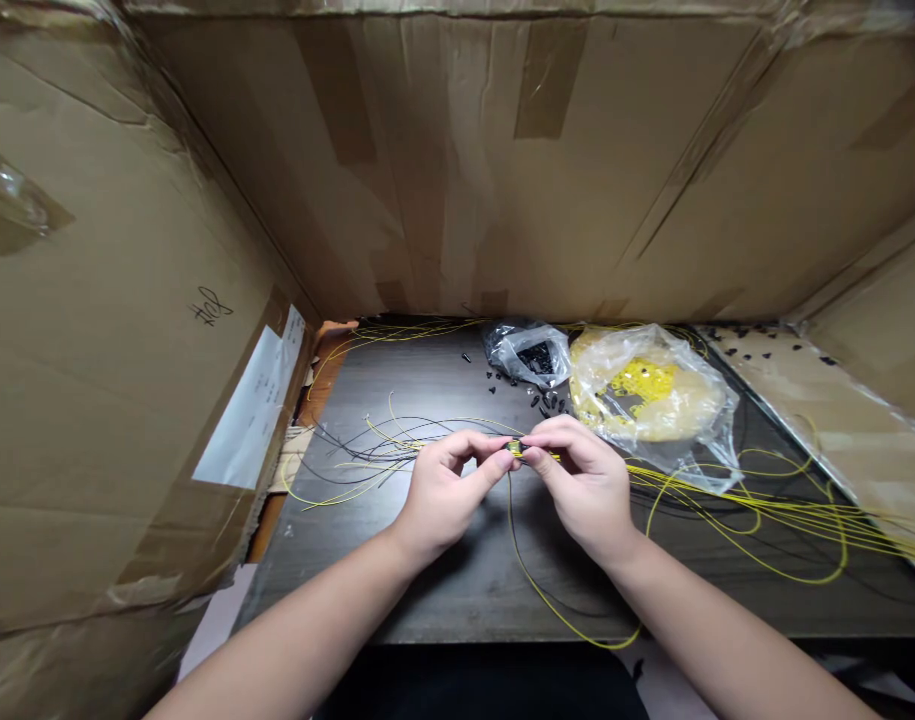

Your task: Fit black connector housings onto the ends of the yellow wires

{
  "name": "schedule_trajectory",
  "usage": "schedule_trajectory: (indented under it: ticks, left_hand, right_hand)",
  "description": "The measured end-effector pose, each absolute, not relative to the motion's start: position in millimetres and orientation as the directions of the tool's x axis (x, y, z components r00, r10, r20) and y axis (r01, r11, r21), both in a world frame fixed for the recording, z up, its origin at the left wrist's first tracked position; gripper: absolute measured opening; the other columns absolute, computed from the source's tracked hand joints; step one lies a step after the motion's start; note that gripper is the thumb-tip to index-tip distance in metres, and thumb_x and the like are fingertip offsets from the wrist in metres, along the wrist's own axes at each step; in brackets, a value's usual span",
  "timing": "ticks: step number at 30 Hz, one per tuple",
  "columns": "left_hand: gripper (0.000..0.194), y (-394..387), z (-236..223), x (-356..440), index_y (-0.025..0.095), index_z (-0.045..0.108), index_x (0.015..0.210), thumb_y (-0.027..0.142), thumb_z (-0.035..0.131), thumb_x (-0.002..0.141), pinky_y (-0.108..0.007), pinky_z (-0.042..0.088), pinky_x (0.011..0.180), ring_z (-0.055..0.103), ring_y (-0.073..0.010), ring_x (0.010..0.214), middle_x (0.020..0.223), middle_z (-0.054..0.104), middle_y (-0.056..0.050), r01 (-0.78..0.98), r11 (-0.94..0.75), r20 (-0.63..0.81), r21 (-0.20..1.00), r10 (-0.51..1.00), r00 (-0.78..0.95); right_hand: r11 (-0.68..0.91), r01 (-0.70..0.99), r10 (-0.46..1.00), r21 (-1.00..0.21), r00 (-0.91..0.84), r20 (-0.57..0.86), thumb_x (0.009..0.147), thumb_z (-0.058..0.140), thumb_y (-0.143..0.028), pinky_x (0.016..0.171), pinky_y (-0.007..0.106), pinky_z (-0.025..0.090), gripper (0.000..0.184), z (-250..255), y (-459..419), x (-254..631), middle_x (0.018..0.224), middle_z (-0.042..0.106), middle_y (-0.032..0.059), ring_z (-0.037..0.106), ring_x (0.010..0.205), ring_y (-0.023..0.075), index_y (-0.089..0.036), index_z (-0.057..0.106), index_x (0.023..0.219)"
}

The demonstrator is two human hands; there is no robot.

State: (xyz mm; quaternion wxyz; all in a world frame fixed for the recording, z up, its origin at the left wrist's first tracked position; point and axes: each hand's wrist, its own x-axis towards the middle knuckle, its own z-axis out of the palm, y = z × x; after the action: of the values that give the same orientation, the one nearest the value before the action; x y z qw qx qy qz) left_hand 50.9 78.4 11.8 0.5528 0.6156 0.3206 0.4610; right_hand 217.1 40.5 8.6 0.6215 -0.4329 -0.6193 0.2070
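Between my two hands, above the middle of the dark table, is a small black-and-yellow piece [515,449], too small to name surely. My left hand [451,485] pinches its left end with thumb and forefinger. On the other side, my right hand [581,480] grips the right end the same way. One yellow wire [528,575] hangs from near the piece and loops down over the table's front edge. Loose yellow and black wires [352,455] fan out left of my left hand. A long bundle of yellow wires [757,510] runs off to the right behind my right wrist.
A clear bag of black parts [528,355] and a larger bag of yellow parts [652,390] lie at the back. Several loose black pieces [551,402] are scattered before them. Cardboard walls [457,170] enclose the dark table [322,580] at left, back and right.
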Motion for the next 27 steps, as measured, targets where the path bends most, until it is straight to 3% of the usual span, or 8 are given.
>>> schedule_trajectory:
  ticks: [6,12,22,27]
  left_hand:
    - [0.013,78,11,50,0.016,0.073,0.085,0.029,0.073,0.084,-0.03,0.055,0.082,0.071,-0.0189,0.086,0.082,0.075,-0.006,-0.089,-0.205,0.224,0.975,0.907,0.356]
    - [0.018,78,15,51,0.015,0.07,0.082,0.032,0.075,0.081,-0.032,0.057,0.079,0.072,-0.0191,0.081,0.08,0.076,-0.007,-0.159,-0.089,0.147,0.983,0.901,0.407]
    - [0.022,78,16,53,0.014,0.068,0.081,0.033,0.078,0.078,-0.03,0.057,0.076,0.071,-0.0169,0.075,0.078,0.075,-0.006,-0.212,0.027,0.069,0.977,0.898,0.434]
    - [0.019,78,15,53,0.014,0.068,0.079,0.03,0.077,0.079,-0.03,0.056,0.079,0.071,-0.0165,0.076,0.081,0.075,-0.007,-0.201,-0.035,0.118,0.979,0.9,0.419]
  right_hand:
    - [0.524,0.28,0.803,-0.804,0.152,0.576,0.088,0.067,-0.014,0.071,0.031,0.05,0.008,6,39,215,0.085,0.066,0.0037,0.062,0.079,0.0165,-0.02,0.071,0.09]
    - [0.553,0.283,0.779,-0.783,0.156,0.607,0.088,0.067,-0.013,0.071,0.032,0.051,0.01,6,39,215,0.087,0.065,0.0047,0.063,0.081,0.0171,-0.021,0.071,0.093]
    - [0.49,0.192,0.826,-0.85,0.211,0.524,0.089,0.067,-0.018,0.067,0.03,0.05,0.003,-2,39,210,0.086,0.064,0.0045,0.061,0.078,0.0162,-0.02,0.069,0.089]
    - [0.483,0.23,0.814,-0.845,0.237,0.53,0.091,0.066,-0.022,0.067,0.031,0.05,0.007,-4,37,207,0.084,0.063,0.005,0.061,0.076,0.0166,-0.019,0.066,0.085]
